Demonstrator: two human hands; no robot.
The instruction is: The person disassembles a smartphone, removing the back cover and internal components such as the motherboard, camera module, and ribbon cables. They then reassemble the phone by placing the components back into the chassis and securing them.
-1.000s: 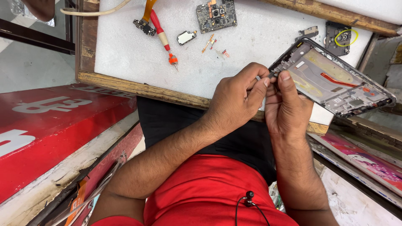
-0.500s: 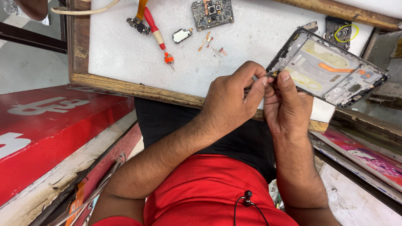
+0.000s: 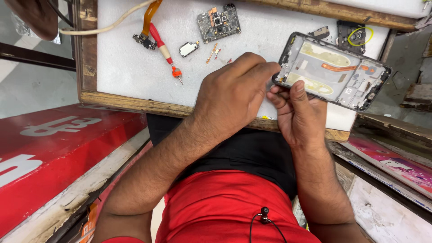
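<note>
While the red shirt and black lap fill the near edge of the view, both hands meet just above them at the front rim of the work tray.

Right hand (image 3: 299,112): fingers curled up under the near-left corner of the opened phone frame (image 3: 333,72), thumb pressed on its lower edge. Firm hold; the frame is lifted and tilted, far end out over the tray's right side.

Left hand (image 3: 234,92): fingertips bunched tight at that same corner. Whether they pinch a small tool or part, cannot tell; the knuckles hide it.

Change from half a second ago: the frame has dropped lower and swung nearer level, and the left hand has rolled over the corner, covering the thin tool tip that showed between the fingers earlier. My reading: work on that corner has gone from lining up to pressing in close.

Wooden-edged tray (image 3: 135,102), white foam pad inside. On the pad, farther out: red-handled screwdriver (image 3: 164,49), small silver part (image 3: 189,48) just beside it, loose copper-coloured bits (image 3: 213,53), green circuit board (image 3: 218,22) beyond, orange flex cable (image 3: 150,13) and white cord (image 3: 103,28) at the far left. Black camera module (image 3: 353,36) sits past the frame at the far right.
</note>
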